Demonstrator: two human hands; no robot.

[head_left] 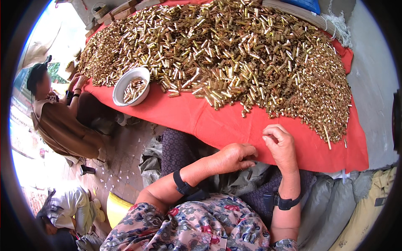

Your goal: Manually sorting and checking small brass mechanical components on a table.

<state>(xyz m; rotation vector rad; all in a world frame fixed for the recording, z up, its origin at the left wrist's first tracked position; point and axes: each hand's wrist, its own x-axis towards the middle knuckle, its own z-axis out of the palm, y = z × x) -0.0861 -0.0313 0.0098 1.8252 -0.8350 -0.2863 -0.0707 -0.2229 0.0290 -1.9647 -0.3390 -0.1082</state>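
Note:
My left hand (238, 158) hovers at the near edge of the red cloth (201, 121), its fingers curled in together. Just to its right, my right hand (279, 146) is raised over the cloth with thumb and fingers bent toward each other. The two hands are apart. Anything between the fingers of either hand is too small or hidden to make out. Beyond them spreads a large heap of shiny gold-coloured, short tube-shaped metal pieces (226, 54). Its nearest pieces lie a little past my right hand.
A white bowl (145, 74) with some gold pieces in it stands on the cloth at left. A thin pale stick (327, 138) lies at the heap's right end. One person (63, 121) sits at the left end; another (69, 209) bends at lower left. Grey sacks (318, 209) lie right.

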